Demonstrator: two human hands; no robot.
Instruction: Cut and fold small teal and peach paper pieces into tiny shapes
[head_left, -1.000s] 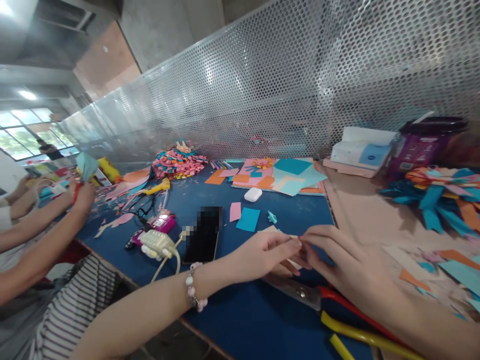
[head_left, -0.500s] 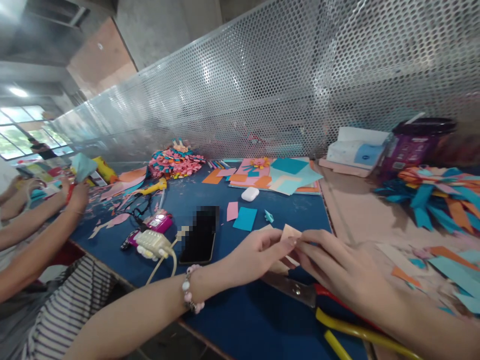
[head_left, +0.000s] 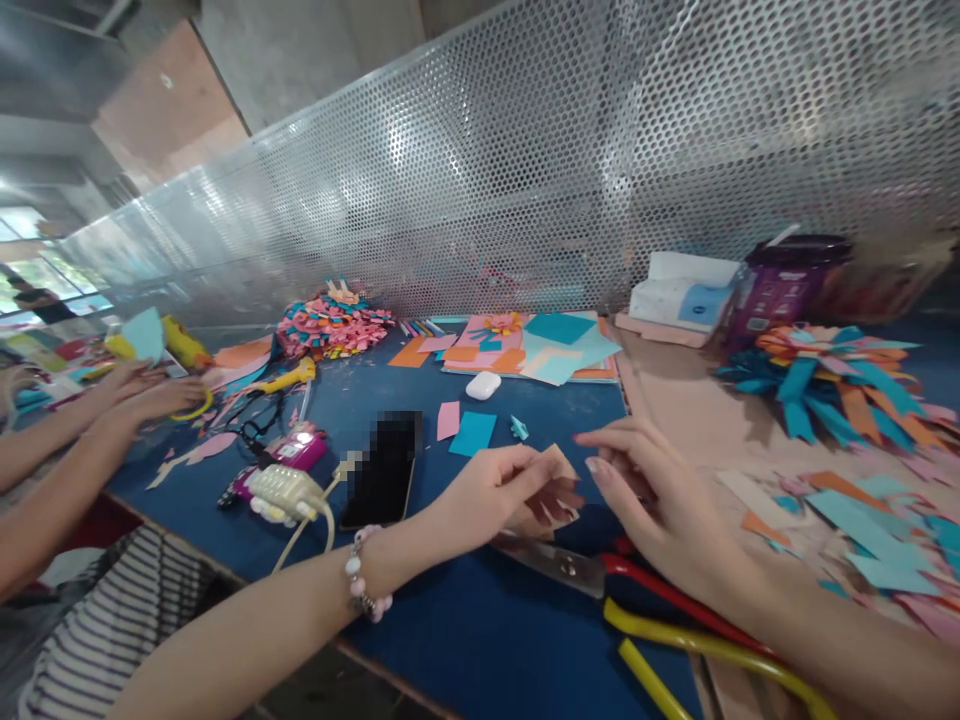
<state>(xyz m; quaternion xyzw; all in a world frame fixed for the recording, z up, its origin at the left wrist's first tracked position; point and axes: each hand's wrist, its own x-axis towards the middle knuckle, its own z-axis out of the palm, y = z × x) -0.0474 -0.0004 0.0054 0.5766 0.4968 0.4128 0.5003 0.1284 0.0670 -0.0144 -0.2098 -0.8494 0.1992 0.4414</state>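
My left hand, with a bead bracelet on its wrist, pinches a small pale-pink piece of paper just above the blue mat. My right hand hovers a little to the right of that paper, fingers apart and loosely curled, holding nothing. Below both hands lie big scissors with red and yellow handles.
A black phone, a cream charger with its cable, white earbud case, small pink and teal paper squares, a stack of coloured sheets, tissue box, purple tub. Another person's hands work at the left.
My right hand has let go of the pale paper and drawn slightly right, opening. My left hand keeps the paper. The view has swung a little to the right.
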